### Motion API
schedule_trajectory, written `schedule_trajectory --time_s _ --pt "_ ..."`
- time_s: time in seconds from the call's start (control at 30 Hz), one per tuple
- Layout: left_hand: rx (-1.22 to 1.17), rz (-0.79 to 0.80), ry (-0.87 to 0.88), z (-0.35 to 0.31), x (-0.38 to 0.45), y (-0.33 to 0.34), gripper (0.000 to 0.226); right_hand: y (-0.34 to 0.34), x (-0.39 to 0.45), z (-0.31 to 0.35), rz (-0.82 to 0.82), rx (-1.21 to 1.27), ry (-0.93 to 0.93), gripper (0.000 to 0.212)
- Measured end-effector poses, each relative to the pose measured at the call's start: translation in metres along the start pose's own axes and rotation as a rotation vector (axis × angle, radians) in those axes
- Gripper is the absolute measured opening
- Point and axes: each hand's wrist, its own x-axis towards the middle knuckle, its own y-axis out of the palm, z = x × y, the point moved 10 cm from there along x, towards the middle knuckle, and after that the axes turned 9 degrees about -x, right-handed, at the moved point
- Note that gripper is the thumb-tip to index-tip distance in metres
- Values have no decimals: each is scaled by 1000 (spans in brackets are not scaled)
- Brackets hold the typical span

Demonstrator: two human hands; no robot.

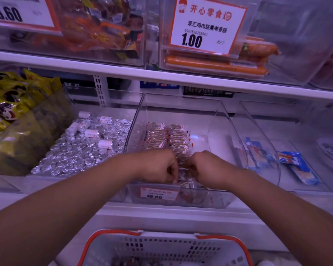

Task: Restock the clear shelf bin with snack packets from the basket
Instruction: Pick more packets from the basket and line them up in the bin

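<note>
The clear shelf bin (225, 120) stands on the lower shelf straight ahead, with rows of clear snack packets (166, 136) with orange trim lined up inside. Both hands reach over its front wall. My left hand (158, 167) and my right hand (206, 167) curl their fingers round a small bunch of snack packets (183, 172) held between them near the bin's front. The white basket (161, 248) with orange handles sits below at the bottom edge; a few dark packets show dimly in it.
A bin of silver foil packets (75, 150) lies to the left, yellow bags (12, 104) beyond it. To the right, a clear bin holds blue packets (296, 167). The upper shelf carries bins of sausages (215, 66) behind a price tag (206, 25).
</note>
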Motion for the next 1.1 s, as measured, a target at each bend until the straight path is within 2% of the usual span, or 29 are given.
schedule_trajectory --time_s 0.1,0.2,0.4,0.53,0.63,0.73,0.8,0.9,1.0,1.1 --pt "-36 10 4 -2 0 0 13 -9 0 -6 -88 -75 19 27" --pt "-69 -1 13 -4 0 -1 13 -18 1 -7 -130 -67 24 22" --pt "-79 -32 27 -6 -1 -2 18 13 -3 12 187 161 -55 33" --pt "-101 -129 59 -9 2 -12 22 8 -9 6 225 291 -24 36" --pt "-160 -54 22 -7 10 1 23 -9 -10 -9 176 331 85 40" --pt "-116 -11 27 -7 16 13 16 -43 -4 -37 -17 122 248 33" --pt "-131 -16 36 -6 18 13 12 -54 -2 -50 -55 101 333 29" --pt "-145 -8 44 -4 17 13 12 -38 2 -52 104 -45 366 30" --pt "-154 -21 51 -3 17 13 11 -9 5 -40 319 -166 291 32" --pt "-152 -28 51 -2 16 12 11 10 7 -41 369 -124 288 44"
